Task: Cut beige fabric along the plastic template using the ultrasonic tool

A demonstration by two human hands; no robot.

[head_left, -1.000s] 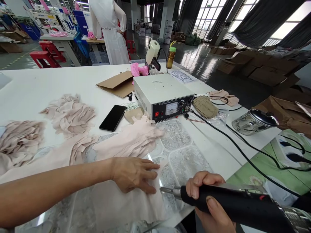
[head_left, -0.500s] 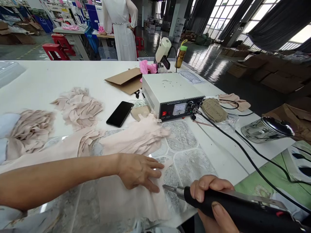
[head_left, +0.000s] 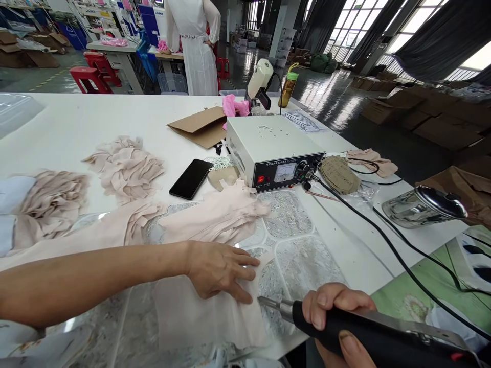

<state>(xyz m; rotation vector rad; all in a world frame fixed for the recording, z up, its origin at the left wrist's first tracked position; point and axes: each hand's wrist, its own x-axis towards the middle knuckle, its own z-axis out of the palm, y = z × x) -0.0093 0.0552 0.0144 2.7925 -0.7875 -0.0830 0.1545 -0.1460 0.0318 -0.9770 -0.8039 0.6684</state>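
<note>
My left hand (head_left: 220, 268) lies flat, fingers stretched out, pressing a pale pink fabric piece (head_left: 207, 314) onto a clear plate over a grey patterned sheet (head_left: 303, 260). My right hand (head_left: 337, 322) is wrapped round the black handle of a handheld tool (head_left: 368, 335). The tool's metal tip (head_left: 270, 303) points left and sits just right of my left fingertips, at the fabric's edge. A black cable (head_left: 387, 245) runs from the tool toward a white control box (head_left: 270, 148) with a meter on its front.
Heaps of pink fabric pieces (head_left: 126, 166) lie left on the white table (head_left: 76, 128). A black phone (head_left: 191, 179), cardboard (head_left: 199, 126), a steel lidded pot (head_left: 424, 205) and a bottle (head_left: 288, 87) are around. A white dress on a mannequin (head_left: 195, 46) stands behind.
The view has shifted slightly, so everything sits a little further right in the frame. Both hands and the tool keep nearly the same pose on the fabric.
</note>
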